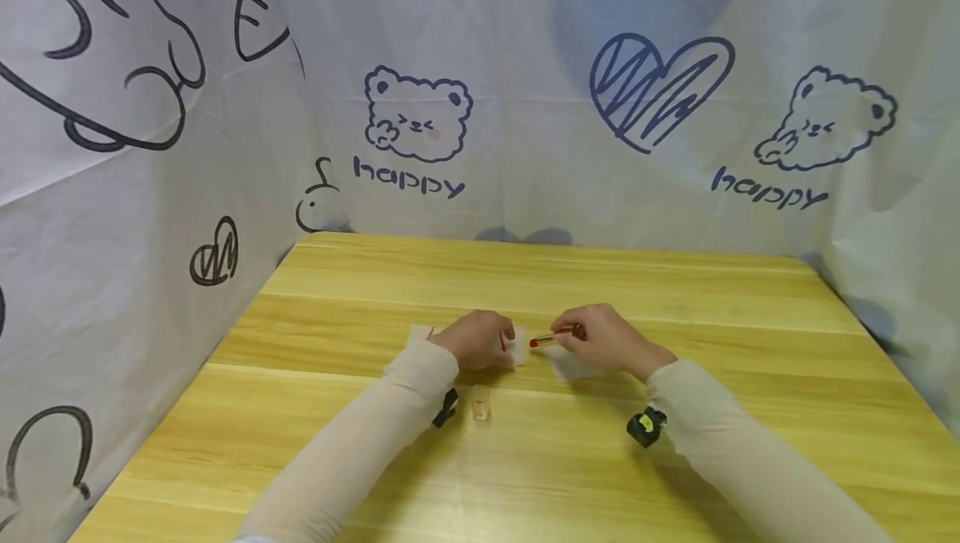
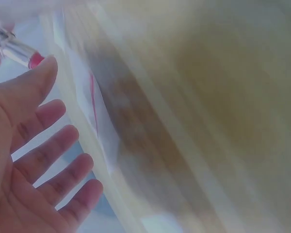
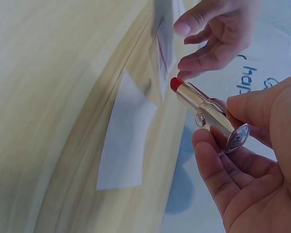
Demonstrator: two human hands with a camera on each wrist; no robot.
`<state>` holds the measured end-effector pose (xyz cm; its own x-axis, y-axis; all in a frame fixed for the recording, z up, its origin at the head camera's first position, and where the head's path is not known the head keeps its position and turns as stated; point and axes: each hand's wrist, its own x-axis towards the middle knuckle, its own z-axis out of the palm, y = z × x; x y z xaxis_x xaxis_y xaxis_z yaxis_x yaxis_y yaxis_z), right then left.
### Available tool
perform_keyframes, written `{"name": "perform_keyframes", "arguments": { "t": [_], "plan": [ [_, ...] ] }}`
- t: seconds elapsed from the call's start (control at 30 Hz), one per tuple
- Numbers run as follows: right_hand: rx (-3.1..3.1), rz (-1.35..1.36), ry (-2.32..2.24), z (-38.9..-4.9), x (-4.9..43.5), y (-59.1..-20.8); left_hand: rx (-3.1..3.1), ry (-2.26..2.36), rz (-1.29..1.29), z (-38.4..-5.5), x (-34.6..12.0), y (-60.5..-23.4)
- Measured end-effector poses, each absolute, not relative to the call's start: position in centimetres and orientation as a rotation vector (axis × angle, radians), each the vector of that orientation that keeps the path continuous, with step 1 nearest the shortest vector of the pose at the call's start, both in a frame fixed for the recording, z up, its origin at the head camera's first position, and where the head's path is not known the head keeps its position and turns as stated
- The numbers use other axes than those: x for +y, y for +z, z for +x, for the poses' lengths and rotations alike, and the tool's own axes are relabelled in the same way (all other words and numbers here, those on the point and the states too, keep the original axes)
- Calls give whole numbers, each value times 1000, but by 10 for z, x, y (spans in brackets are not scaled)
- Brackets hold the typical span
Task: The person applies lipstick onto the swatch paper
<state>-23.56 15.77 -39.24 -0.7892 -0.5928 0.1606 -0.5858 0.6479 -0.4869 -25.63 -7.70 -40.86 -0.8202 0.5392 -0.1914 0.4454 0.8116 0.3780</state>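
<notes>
My right hand pinches a lipstick by its base, between thumb and fingers. The bullet is red and bare, the tube gold, and it points toward my left hand. That hand holds nothing; in the left wrist view its fingers are spread and loosely bent. A white paper strip with red lines lies under the left hand, which hides part of it. Below the right hand is another white paper piece, with no mark visible on it.
A small clear cap-like piece stands on the wooden table, nearer to me than the left hand. White cloth with drawn bears and hearts hangs behind the table and along its sides.
</notes>
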Motion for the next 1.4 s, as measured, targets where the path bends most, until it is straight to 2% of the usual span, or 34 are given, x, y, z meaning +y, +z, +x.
{"name": "perform_keyframes", "arguments": {
  "t": [0.23, 0.53, 1.1, 1.4],
  "plan": [
    [2878, -906, -832, -236, 168, -395, 2664, 462, 857, -248, -62, -411],
    [2929, -793, -781, -236, 178, -390, 2589, 302, 964, -237, -42, -393],
    [2899, -746, -853, -242, 184, -399, 2577, 16, 957, -228, -19, -393],
    [2916, -719, -836, -241, 186, -399, 2606, 33, 896, -231, -20, -396]
  ]
}}
